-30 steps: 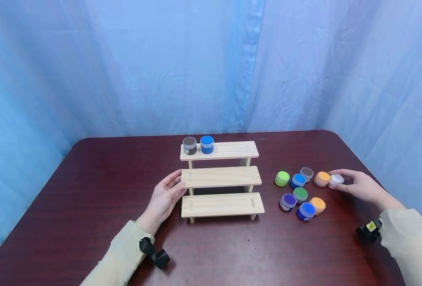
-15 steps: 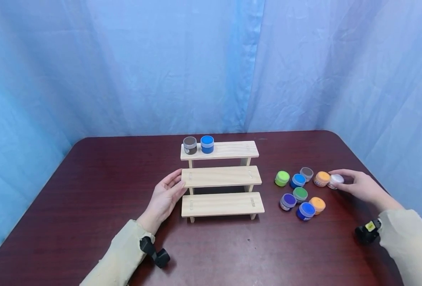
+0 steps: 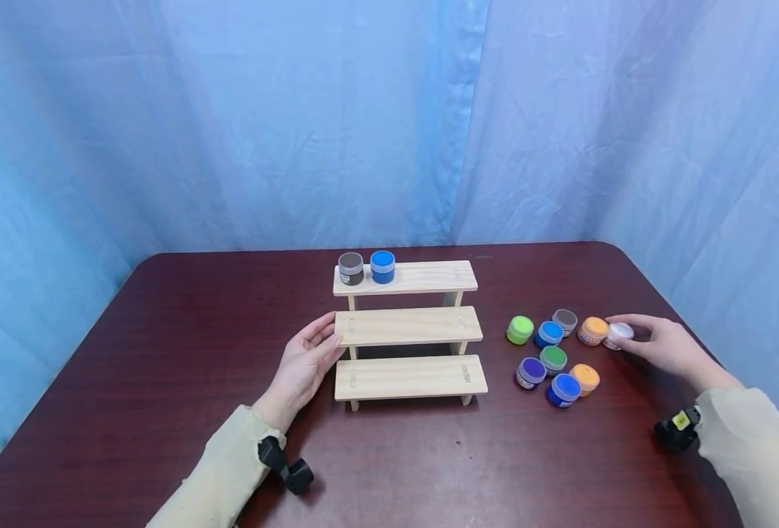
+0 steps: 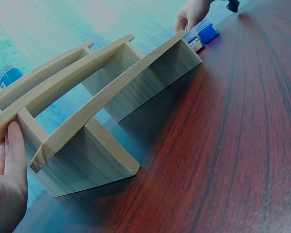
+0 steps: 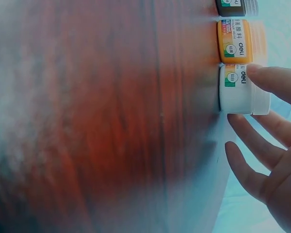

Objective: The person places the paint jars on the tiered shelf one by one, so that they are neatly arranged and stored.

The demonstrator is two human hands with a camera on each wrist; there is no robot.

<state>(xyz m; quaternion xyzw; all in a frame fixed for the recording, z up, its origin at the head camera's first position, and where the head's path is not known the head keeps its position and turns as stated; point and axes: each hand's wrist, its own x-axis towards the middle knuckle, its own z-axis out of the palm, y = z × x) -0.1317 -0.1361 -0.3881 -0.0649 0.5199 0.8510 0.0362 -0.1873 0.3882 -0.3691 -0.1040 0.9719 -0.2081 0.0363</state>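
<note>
At the left end of the three-tier wooden stand (image 3: 409,326), the left hand (image 3: 300,369) grips the middle shelf between thumb and fingers, just as it did a second ago. Side by side on the top shelf are a dark grey jar (image 3: 350,270) and a light blue jar (image 3: 383,268), both unmoved. Further right on the red-brown table (image 3: 396,469) come a lime jar (image 3: 520,331), purple jar (image 3: 530,374), mid-blue jar (image 3: 549,335), green jar (image 3: 553,361), deep blue jar (image 3: 563,391), grey-brown jar (image 3: 565,323), near orange jar (image 3: 585,380) and far orange jar (image 3: 593,331), in the same arrangement. Beside that last one is the white jar (image 3: 617,336), pinched between thumb and fingers of the right hand (image 3: 673,350), as before; only the right sleeve (image 3: 749,433) has shifted slightly leftward.

The left wrist view shows the stand's broad side panels (image 4: 89,162), mostly hidden from the head view. The right wrist view alone makes the "deli" label (image 5: 235,76) on the white jar readable, and shows one finger stretched out clear of it.
</note>
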